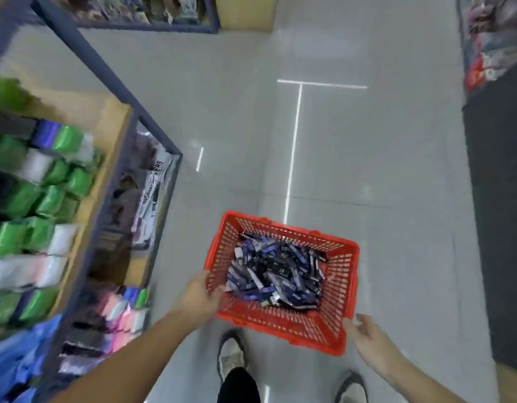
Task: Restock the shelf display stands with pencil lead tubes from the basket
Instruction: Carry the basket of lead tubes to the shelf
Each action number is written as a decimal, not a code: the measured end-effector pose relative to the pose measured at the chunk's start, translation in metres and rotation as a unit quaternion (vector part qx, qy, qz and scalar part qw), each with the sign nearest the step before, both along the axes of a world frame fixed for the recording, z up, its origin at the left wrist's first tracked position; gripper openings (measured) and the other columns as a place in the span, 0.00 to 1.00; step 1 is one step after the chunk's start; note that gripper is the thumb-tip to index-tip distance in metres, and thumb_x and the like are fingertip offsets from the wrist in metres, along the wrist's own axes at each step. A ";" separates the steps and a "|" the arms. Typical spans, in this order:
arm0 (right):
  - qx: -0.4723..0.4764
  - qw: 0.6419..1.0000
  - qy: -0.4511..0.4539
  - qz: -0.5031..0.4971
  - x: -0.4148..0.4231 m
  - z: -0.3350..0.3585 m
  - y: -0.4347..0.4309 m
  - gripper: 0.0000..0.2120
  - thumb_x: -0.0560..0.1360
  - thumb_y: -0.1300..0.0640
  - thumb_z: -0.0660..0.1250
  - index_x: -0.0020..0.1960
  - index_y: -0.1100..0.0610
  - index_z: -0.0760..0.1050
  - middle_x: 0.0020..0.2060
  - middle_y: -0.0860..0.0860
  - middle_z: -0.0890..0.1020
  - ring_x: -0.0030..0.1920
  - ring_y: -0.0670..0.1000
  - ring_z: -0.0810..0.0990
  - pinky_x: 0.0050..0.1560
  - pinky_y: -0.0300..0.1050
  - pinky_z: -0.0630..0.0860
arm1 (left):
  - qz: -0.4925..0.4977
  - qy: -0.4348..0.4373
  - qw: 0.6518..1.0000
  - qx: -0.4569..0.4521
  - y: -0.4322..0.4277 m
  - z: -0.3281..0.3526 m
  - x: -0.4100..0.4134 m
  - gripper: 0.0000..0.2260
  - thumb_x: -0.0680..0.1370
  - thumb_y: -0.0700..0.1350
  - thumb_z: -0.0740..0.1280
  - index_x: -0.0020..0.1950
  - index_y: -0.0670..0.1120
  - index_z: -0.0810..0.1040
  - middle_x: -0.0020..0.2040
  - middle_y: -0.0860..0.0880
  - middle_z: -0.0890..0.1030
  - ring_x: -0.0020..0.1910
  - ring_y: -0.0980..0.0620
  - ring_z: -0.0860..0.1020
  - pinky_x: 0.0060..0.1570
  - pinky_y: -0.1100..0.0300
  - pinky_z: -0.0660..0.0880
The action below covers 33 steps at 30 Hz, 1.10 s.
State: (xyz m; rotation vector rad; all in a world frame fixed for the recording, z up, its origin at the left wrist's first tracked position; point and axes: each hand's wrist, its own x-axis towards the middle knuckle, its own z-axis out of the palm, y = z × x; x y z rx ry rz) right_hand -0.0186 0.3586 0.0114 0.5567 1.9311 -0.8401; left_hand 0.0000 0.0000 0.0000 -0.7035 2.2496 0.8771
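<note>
Touching one red basket (pixel 282 327) of many lead tubes (pixel 276 274), two hands (pixel 197 295) (pixel 367 334).

A shop aisle — shelves (pixel 85 181) stocked with packaged goods on both sides; tiled floor (pixel 367 170); red shopping basket (pixel 338 286).

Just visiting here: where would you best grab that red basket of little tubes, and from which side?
Grip the red basket by its top rim on the two opposite side walls, coming in from left and right. No raised handle shows, and the pencil lead tubes lie heaped inside, so a two-sided hold should keep it level. The left hand grips the left rim this way.
</note>
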 end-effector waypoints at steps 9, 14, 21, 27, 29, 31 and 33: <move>0.053 0.982 -0.002 -0.183 -0.045 -0.195 0.013 0.24 0.81 0.39 0.66 0.64 0.58 0.78 0.54 0.57 0.85 0.53 0.60 0.85 0.62 0.59 0.79 | 0.125 0.006 0.988 -0.093 -0.015 -0.180 -0.011 0.25 0.80 0.58 0.69 0.68 0.44 0.66 0.63 0.39 0.77 0.62 0.35 0.78 0.63 0.43 0.74; 0.103 0.978 0.019 -0.178 -0.046 -0.219 0.024 0.20 0.81 0.41 0.65 0.60 0.57 0.79 0.51 0.57 0.86 0.50 0.61 0.85 0.54 0.62 0.83 | 0.263 -0.009 0.962 -0.074 -0.016 -0.204 -0.023 0.24 0.81 0.58 0.68 0.64 0.38 0.75 0.59 0.36 0.82 0.57 0.34 0.81 0.60 0.44 0.77; 0.082 0.969 0.048 -0.226 -0.044 -0.150 0.035 0.16 0.83 0.42 0.63 0.60 0.54 0.76 0.49 0.53 0.84 0.45 0.58 0.84 0.55 0.59 0.80 | 0.316 -0.026 0.948 -0.013 -0.014 -0.144 -0.011 0.33 0.71 0.75 0.62 0.53 0.45 0.79 0.45 0.43 0.86 0.41 0.39 0.86 0.51 0.40 0.83; 0.048 0.940 0.063 -0.332 -0.067 0.002 0.068 0.18 0.77 0.40 0.71 0.55 0.55 0.77 0.46 0.56 0.87 0.44 0.61 0.87 0.56 0.64 0.82 | 0.261 0.016 0.965 -0.028 0.024 0.022 -0.007 0.25 0.81 0.66 0.58 0.60 0.45 0.76 0.45 0.45 0.85 0.38 0.44 0.86 0.41 0.53 0.82; 0.025 0.942 0.074 -0.325 -0.075 0.071 0.084 0.19 0.77 0.41 0.72 0.57 0.55 0.76 0.48 0.56 0.87 0.45 0.60 0.88 0.55 0.64 0.83 | 0.250 0.046 0.967 -0.020 0.042 0.088 -0.005 0.23 0.82 0.64 0.57 0.61 0.45 0.74 0.45 0.45 0.85 0.38 0.45 0.85 0.39 0.55 0.81; -0.002 0.947 0.083 -0.310 -0.084 0.139 0.104 0.19 0.78 0.43 0.71 0.61 0.54 0.74 0.49 0.56 0.86 0.45 0.60 0.88 0.55 0.63 0.83 | 0.243 0.072 0.967 -0.024 0.057 0.150 -0.007 0.23 0.82 0.64 0.57 0.60 0.45 0.75 0.46 0.45 0.85 0.39 0.44 0.85 0.41 0.52 0.81; -0.026 0.953 0.095 -0.288 -0.091 0.205 0.128 0.17 0.79 0.43 0.72 0.61 0.50 0.74 0.49 0.55 0.87 0.45 0.59 0.88 0.55 0.64 0.83 | 0.227 0.100 0.968 -0.039 0.075 0.208 -0.009 0.24 0.83 0.63 0.57 0.60 0.43 0.77 0.47 0.43 0.85 0.41 0.43 0.84 0.46 0.48 0.82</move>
